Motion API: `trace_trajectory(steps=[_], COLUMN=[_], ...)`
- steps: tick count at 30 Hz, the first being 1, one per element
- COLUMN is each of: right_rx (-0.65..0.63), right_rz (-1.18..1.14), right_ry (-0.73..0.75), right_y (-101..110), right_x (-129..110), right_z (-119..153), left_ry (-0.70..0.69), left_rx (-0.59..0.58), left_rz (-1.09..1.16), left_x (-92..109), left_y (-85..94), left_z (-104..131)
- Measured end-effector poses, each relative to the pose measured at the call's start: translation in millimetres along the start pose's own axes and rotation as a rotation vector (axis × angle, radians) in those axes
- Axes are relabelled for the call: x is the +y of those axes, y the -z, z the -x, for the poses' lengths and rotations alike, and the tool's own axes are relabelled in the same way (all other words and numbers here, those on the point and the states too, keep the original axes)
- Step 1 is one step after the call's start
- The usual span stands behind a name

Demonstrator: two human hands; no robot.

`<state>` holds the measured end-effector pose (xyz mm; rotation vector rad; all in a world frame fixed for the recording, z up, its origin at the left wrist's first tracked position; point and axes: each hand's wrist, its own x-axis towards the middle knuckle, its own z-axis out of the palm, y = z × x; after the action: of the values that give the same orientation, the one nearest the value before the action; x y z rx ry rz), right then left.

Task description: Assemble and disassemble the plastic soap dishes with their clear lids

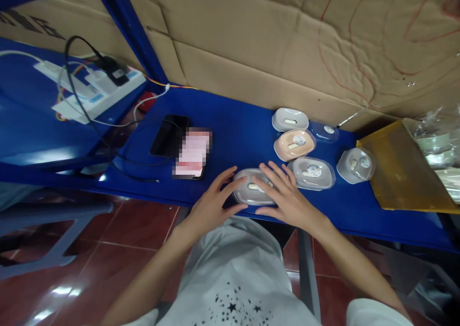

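A small pale grey plastic box with a clear lid (247, 195) sits near the blue table's front edge, right before me. My left hand (215, 199) is at its left end, fingers spread, with a fingertip over the lid and the thumb along the near edge. From the right, my right hand (283, 192) reaches over the same box with its fingers spread across the lid, partly hiding the pale oblong piece on top. Whether the fingertips press on the lid, I cannot tell. Just beyond my right hand stands another clear-lidded box (319, 180).
Further back are a peach box (287, 149), a white box (282, 122) and a loose clear lid (325, 133). A grey box (347, 173) stands beside a brown carton (395, 168). Phones (167, 141) and a power strip (81, 108) with cables lie leftward.
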<state>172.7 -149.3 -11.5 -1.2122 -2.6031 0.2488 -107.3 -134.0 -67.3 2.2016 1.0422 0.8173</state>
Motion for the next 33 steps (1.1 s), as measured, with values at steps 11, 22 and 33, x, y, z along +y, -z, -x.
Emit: trace_trajectory(steps=[11, 22, 33], right_rx=[0.240, 0.266, 0.269], right_rz=[-0.295, -0.071, 0.000], right_ry=[-0.211, -0.109, -0.115], right_y=[-29.0, -33.2, -35.7], right_x=[-3.3, -3.3, -3.9], right_z=[44.0, 41.8, 44.2], left_ry=[-0.045, -0.033, -0.008], left_rx=[0.026, -0.003, 0.037], left_rz=[0.004, 0.005, 0.003], left_x=[3.3, 2.9, 1.0], left_y=[6.3, 8.9, 0.4], left_z=[-2.3, -1.1, -1.3])
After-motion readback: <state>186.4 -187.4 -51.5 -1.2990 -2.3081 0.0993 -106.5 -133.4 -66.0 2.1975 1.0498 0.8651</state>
